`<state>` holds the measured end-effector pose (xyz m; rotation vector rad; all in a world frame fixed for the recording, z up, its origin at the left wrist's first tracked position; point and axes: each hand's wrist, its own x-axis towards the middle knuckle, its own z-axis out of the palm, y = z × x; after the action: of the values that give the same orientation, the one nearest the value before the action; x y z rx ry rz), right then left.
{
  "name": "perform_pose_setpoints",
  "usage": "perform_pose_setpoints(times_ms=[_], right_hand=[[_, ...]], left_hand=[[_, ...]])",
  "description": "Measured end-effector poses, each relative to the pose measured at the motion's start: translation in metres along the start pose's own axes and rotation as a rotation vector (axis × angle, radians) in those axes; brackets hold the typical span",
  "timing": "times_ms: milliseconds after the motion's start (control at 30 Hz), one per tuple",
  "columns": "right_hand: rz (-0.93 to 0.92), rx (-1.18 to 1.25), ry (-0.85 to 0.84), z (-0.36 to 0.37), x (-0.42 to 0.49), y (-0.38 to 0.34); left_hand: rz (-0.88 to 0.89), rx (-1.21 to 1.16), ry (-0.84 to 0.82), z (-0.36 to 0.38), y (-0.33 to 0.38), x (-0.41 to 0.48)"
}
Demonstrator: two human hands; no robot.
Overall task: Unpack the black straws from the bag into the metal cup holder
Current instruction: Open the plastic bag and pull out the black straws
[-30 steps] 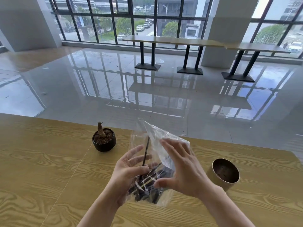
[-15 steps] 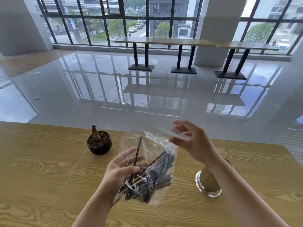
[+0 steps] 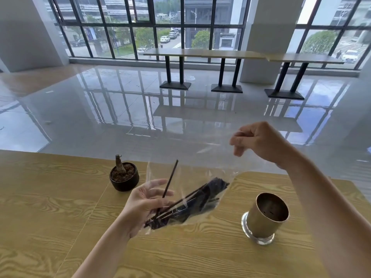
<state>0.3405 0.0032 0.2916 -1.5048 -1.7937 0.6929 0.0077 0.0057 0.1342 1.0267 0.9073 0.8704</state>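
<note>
A clear plastic bag (image 3: 202, 167) stretches between my two hands above the wooden table (image 3: 50, 217). My left hand (image 3: 144, 203) grips its lower end, where a bundle of black straws (image 3: 200, 199) lies at a slant; one straw sticks up past my fingers. My right hand (image 3: 259, 143) is raised high to the right, fingers pinched on the bag's upper edge. The metal cup holder (image 3: 265, 217) stands on the table at the right, tilted in view, below my right forearm, with a dark inside.
A small black pot with a bare plant stub (image 3: 124, 175) sits on the table just left of the bag. Beyond the table's far edge lie a glossy floor, long tables (image 3: 220, 54) and tall windows.
My right hand has risen up and to the right, pulling the bag's top edge out long. The straw bundle has tipped toward the right. The left hand holds roughly where it was.
</note>
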Motion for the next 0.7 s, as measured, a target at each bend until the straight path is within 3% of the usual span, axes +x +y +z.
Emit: perform_pose_setpoints(times_ms=[200,300,400,467,533,600,633,700], right_hand=[[0.064,0.149,-0.269,-0.007,0.001,-0.023],[0.069,0.167,-0.314,-0.002,0.002,-0.03],[0.086,0.155,-0.284,0.008,0.008,-0.037],[0.097,0.135,-0.269,0.016,0.013,-0.041],[0.097,0.102,-0.277,0.024,0.017,-0.045],[0.106,0.079,-0.288,0.032,0.02,-0.047],[0.114,0.071,-0.295,0.035,0.021,-0.048],[0.117,0.053,-0.319,0.04,0.022,-0.05]], left_hand=[[0.029,0.25,0.151,-0.021,-0.009,0.011],[0.006,0.318,0.197,-0.026,-0.017,0.014],[0.043,0.542,0.466,-0.013,-0.016,0.009],[0.246,0.744,0.76,0.002,-0.014,-0.002],[0.82,0.921,0.866,0.025,-0.009,-0.02],[1.295,1.064,0.593,0.055,-0.005,-0.031],[1.358,1.118,0.429,0.071,-0.001,-0.031],[1.22,1.203,0.259,0.097,0.012,-0.02]])
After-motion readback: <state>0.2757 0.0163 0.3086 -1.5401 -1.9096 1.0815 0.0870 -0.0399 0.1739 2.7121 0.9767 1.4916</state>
